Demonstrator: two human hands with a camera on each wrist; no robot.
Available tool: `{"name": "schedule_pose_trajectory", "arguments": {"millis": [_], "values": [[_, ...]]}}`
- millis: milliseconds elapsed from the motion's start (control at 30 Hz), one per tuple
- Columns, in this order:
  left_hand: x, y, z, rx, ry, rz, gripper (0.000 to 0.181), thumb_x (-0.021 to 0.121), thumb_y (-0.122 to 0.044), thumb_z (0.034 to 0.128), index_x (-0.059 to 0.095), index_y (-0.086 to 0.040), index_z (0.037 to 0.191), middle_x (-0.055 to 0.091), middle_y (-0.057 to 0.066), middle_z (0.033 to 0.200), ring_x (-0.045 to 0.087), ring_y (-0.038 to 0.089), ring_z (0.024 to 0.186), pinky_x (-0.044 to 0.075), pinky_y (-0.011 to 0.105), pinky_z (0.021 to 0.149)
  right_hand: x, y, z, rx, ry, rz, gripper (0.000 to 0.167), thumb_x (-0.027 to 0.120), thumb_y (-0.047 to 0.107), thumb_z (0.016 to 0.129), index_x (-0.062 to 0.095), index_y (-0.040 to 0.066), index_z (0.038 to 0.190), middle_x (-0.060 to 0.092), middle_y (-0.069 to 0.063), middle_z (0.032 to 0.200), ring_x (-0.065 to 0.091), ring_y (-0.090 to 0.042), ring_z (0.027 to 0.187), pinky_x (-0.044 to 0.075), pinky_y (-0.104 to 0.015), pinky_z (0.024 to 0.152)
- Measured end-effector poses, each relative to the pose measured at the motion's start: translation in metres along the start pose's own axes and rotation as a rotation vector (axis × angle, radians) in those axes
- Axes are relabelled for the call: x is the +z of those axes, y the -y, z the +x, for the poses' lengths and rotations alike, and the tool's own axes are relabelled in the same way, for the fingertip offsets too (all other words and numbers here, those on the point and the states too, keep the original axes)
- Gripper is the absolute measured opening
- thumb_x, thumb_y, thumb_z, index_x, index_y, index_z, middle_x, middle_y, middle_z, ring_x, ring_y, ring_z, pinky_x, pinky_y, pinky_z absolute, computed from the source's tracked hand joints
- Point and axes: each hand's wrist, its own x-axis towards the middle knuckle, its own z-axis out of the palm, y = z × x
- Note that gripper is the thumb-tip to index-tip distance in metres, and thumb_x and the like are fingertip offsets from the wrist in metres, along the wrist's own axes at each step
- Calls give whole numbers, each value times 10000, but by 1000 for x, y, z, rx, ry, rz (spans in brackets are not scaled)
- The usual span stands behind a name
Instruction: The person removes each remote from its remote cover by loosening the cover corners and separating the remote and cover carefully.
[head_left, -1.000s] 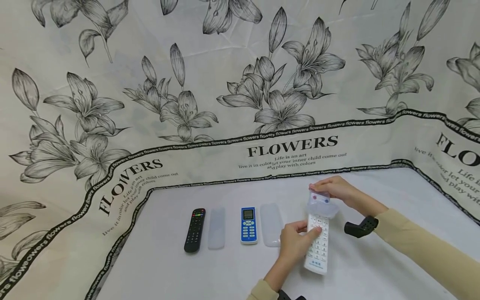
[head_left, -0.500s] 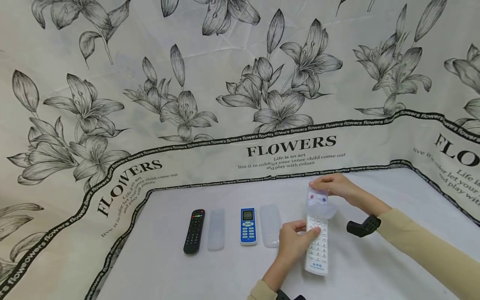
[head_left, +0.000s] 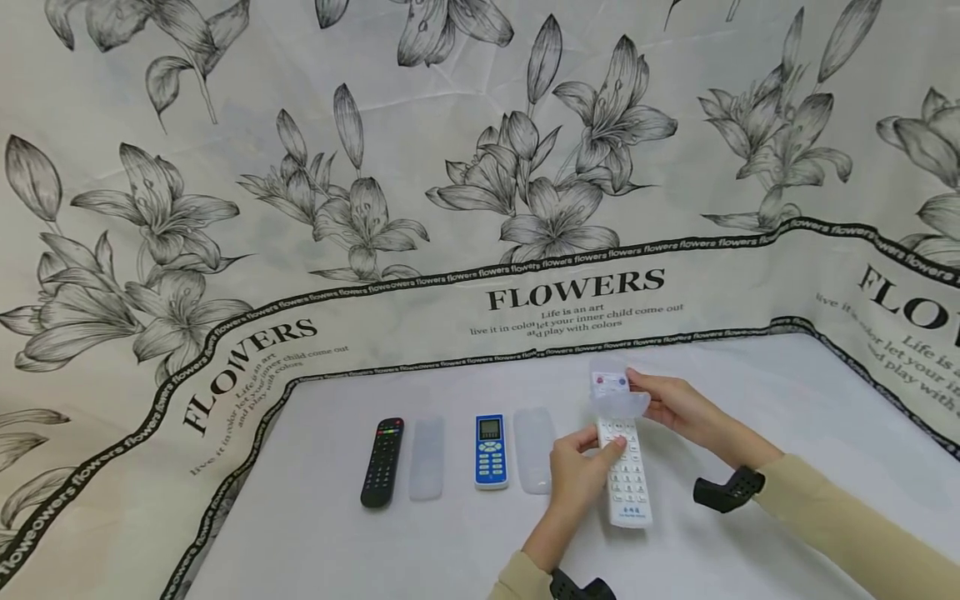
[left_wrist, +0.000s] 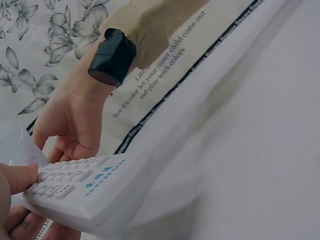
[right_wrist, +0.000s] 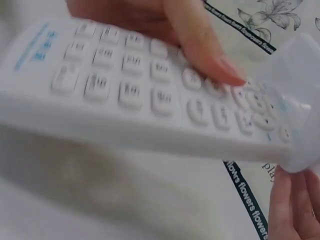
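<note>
A white remote control (head_left: 627,483) is held up at a tilt over the table. My left hand (head_left: 576,475) grips its left side, the thumb lying across the buttons. Over the remote's far end sits a translucent sleeve (head_left: 609,406), its near edge bunched and flared. At the right side of that sleeve my right hand (head_left: 678,408) pinches it with thumb and fingers. In the right wrist view, the sleeve (right_wrist: 292,95) covers only the end of the remote (right_wrist: 125,95). The left wrist view shows the remote's lettered bottom end (left_wrist: 107,182) bare.
On the white tabletop (head_left: 337,550), left of my hands, a black remote (head_left: 382,463), a clear sleeve (head_left: 427,458), a blue remote (head_left: 491,452) and another clear sleeve (head_left: 533,450) lie in a row. A flower-printed cloth (head_left: 480,200) stands behind and around the table.
My right hand has shifted from the top end of the sleeve to its right side. The remote and my left hand have moved slightly left and up in the view.
</note>
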Motion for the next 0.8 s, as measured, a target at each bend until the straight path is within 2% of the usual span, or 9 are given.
{"name": "schedule_pose_trajectory", "arguments": {"millis": [100, 167, 367, 533, 800], "values": [[-1, 0, 1, -20, 14, -11, 222, 789, -166, 772, 756, -79, 974, 725, 3, 844, 611, 46, 681, 484, 167, 565, 2, -1, 2, 1, -14, 68, 543, 533, 383, 972, 434, 33, 1375, 584, 140, 1000, 589, 29, 901, 517, -149, 815], [-2, 0, 2, -38, 30, -18, 230, 783, -174, 781, 752, -82, 990, 720, -5, 853, 614, 46, 663, 491, 165, 567, 2, -1, 3, 1, -46, 77, 524, 563, 368, 960, 464, 56, 1369, 595, 164, 971, 588, 38, 895, 515, -142, 807], [-4, -1, 4, -50, 52, -3, 256, 778, -166, 786, 741, -64, 1019, 725, 4, 845, 632, 46, 647, 506, 159, 566, 2, 0, 7, -3, -129, -24, 681, 578, 348, 955, 327, -58, 1440, 605, 230, 887, 582, 76, 853, 515, -130, 776], [-7, -2, 4, -59, 69, 14, 264, 774, -166, 789, 737, -55, 1026, 733, 13, 839, 639, 46, 641, 502, 154, 559, 6, 1, 9, -7, -151, -77, 667, 544, 321, 975, 300, -101, 1430, 594, 214, 901, 565, 92, 840, 513, -125, 776], [-11, -4, 3, -51, 91, 19, 268, 768, -162, 798, 728, -32, 1029, 736, 40, 836, 659, 64, 663, 512, 164, 559, 11, 4, 12, 21, -171, -107, 635, 500, 313, 996, 296, -95, 1438, 581, 158, 969, 539, 103, 838, 508, -117, 782]]}}
